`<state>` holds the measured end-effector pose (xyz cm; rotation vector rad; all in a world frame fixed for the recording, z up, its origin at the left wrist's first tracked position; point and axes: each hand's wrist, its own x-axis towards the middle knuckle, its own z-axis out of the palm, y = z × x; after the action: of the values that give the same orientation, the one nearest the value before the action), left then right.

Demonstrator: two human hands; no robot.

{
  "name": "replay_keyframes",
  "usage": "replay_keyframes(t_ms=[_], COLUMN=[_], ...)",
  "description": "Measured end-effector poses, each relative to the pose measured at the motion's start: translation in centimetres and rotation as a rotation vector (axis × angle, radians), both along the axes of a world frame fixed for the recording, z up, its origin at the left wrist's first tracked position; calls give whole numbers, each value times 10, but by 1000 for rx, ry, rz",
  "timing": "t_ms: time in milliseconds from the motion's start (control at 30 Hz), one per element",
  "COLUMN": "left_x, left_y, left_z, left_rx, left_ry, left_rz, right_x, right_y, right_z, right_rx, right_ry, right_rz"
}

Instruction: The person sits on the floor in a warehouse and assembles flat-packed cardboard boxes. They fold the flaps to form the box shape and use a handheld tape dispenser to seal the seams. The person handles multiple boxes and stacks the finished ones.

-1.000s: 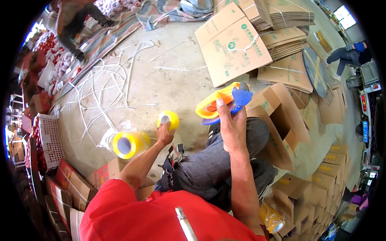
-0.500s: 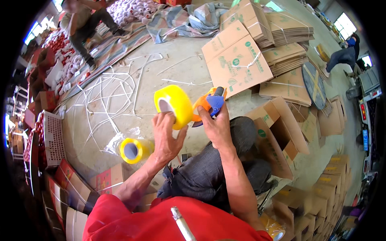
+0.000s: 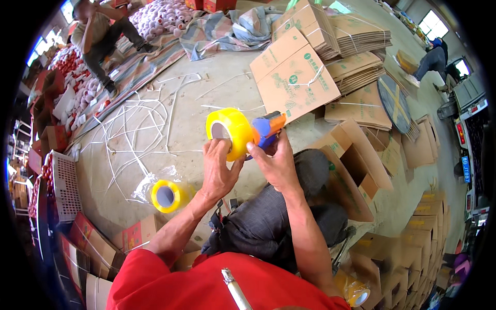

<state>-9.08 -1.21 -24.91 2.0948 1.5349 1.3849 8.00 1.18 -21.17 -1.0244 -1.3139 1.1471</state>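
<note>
My left hand [image 3: 221,170] grips a wide yellow roll of packing tape [image 3: 240,133], fingers at its hollow core and thumb against the side. My right hand [image 3: 277,164] is closed round an orange and blue tape dispenser [image 3: 266,130], its thumb reaching toward the roll. Roll and dispenser meet or overlap side by side above my knees; whether the roll sits on the dispenser's hub is hidden. On the floor left of my left forearm stands another yellow tape roll [image 3: 171,196], with crumpled clear plastic wrap [image 3: 150,187] behind it.
White strapping strips [image 3: 135,129] lie tangled on the floor ahead. Flattened cartons [image 3: 294,77] are stacked ahead right, an open carton [image 3: 356,170] by my right knee. A white crate [image 3: 64,181] stands left. A person [image 3: 101,44] sits at far left near foam-wrapped fruit [image 3: 160,19].
The tape roll has shifted right against the dispenser, which has turned so its orange end points right. My hands have come closer together. The view has shifted slightly.
</note>
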Motion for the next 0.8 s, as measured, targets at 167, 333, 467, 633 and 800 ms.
replay_keyframes(t_ms=[167, 333, 467, 633, 800], left_x=[-8, -20, -25, -23, -25], left_y=[-7, -2, -6, -6, -6], left_z=[-3, 20, 18, 28, 19], left_rx=[-203, -388, -399, -481, -478], left_ry=[-202, -318, -396, -536, -585], left_rz=[43, -134, -189, -258, -293], right_x=[2, 15, 4, 14, 11], right_y=[-5, -11, -11, -10, -16], right_z=[4, 2, 15, 8, 14], right_rx=[-114, -276, -228, -299, -295], right_ry=[-33, 193, 283, 445, 402], right_rz=[18, 151, 193, 237, 236])
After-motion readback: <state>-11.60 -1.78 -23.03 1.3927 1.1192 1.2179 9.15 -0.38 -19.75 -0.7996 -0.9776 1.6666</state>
